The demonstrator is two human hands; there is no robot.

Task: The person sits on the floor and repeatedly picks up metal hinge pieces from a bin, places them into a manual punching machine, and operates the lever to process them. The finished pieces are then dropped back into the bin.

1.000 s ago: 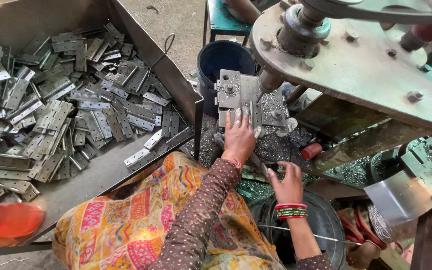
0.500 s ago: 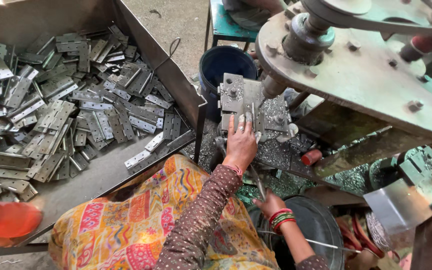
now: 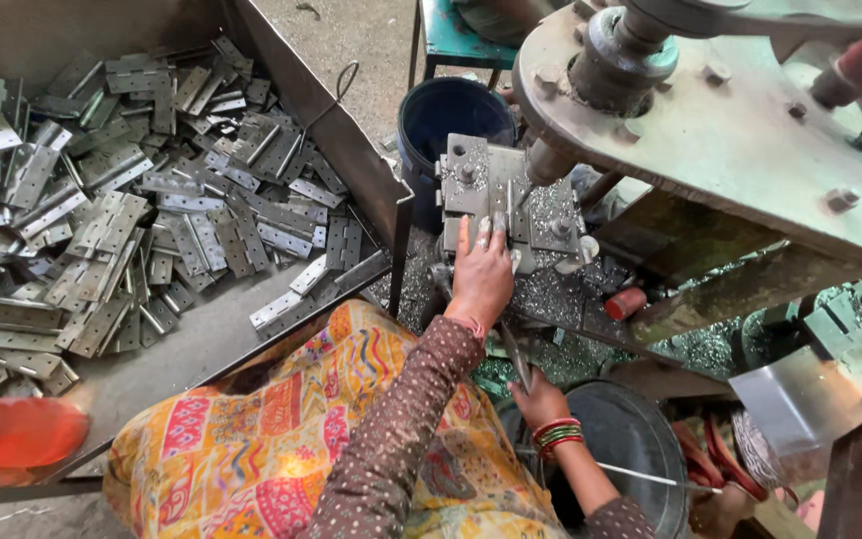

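Metal plate (image 3: pixel 496 195) sits on the machine's worktop (image 3: pixel 551 289), under the spindle (image 3: pixel 549 160) of a big drill press (image 3: pixel 710 110). It is grey, w/ shiny shavings (image 3: pixel 551 215) all over it & around it.

Left hand (image 3: pixel 481 274) lies flat on the near edge of the plate, fingers (image 3: pixel 484 236) spread open & pointing to 12 o'clock, right by the spindle tip. It presses down; can't tell if it holds a small part under the fingers.

Right hand (image 3: pixel 539 397) is lower, at 5 o'clock from the left hand. It is closed round a thin dark rod (image 3: pixel 514 349) that runs up toward the worktop. Red & green bangles (image 3: pixel 559 435) sit on that wrist. A dark round bin (image 3: pixel 641 439) is just beside it, at 3 o'clock.

Blue bucket (image 3: pixel 451 115) stands at 11 o'clock from the plate, just behind it. A small red cap-like thing (image 3: pixel 626 302) lies at 4 o'clock from the plate.

Far off at 9 o'clock is a big metal tray (image 3: pixel 221 344) heaped w/ grey hinges (image 3: pixel 112 220). The person's lap has a bright yellow & pink cloth (image 3: pixel 281 439); the sleeve (image 3: pixel 401 419) is brown w/ dots.
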